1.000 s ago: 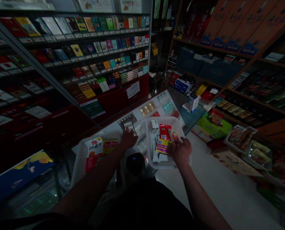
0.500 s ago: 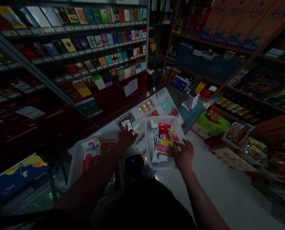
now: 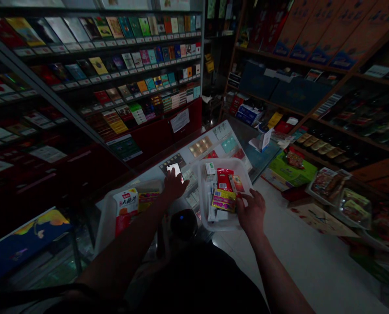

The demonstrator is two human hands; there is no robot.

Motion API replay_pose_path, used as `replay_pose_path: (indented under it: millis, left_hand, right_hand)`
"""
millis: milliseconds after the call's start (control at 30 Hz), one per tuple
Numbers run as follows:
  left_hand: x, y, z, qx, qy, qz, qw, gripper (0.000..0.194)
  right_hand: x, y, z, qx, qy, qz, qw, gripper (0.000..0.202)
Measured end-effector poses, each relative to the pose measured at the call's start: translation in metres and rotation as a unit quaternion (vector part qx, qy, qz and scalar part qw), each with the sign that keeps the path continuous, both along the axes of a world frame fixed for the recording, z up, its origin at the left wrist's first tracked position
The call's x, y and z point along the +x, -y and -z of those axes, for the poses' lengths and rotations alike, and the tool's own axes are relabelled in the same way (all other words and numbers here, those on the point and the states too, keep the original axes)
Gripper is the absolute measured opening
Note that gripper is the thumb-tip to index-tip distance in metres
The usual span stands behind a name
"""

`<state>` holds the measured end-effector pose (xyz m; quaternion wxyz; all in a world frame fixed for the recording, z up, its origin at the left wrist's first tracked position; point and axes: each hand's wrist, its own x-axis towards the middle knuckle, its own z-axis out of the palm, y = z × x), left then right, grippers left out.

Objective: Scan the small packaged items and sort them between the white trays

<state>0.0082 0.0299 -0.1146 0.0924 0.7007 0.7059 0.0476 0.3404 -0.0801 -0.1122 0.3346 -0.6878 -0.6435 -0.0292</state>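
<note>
My left hand (image 3: 175, 186) lies flat on the glass counter, fingertips on a phone (image 3: 175, 168) with a lit screen. My right hand (image 3: 251, 212) rests with fingers apart at the near right edge of a white tray (image 3: 227, 162); its thumb is beside a yellow packet (image 3: 223, 199). In the tray also lie a red packet (image 3: 225, 179) and small white boxes (image 3: 210, 168). A second white tray (image 3: 107, 218), to the left, holds a white and orange box (image 3: 126, 204).
A dark round device with a small blue light (image 3: 183, 222) sits between the trays. Shelves of cigarette packs (image 3: 138, 61) rise behind the counter. Shelves of boxed goods (image 3: 299, 96) and floor displays of snacks (image 3: 341, 196) line the right side of a pale tiled aisle.
My right hand has slid off the packets to the tray's near right edge and spread its fingers. The phone screen under my left fingertips has lit up.
</note>
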Motion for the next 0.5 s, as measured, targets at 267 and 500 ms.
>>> replay_pose_path:
  millis: [267, 500]
  left_hand:
    - [-0.049, 0.056, -0.055, 0.142, 0.162, -0.018, 0.976, 0.053]
    - [-0.092, 0.16, -0.08, 0.077, 0.191, -0.195, 0.959, 0.057]
  right_hand:
    - [0.0, 0.004, -0.013, 0.015, -0.023, -0.044, 0.999, 0.034]
    - [-0.007, 0.026, -0.03, -0.012, -0.058, -0.085, 0.995, 0.033]
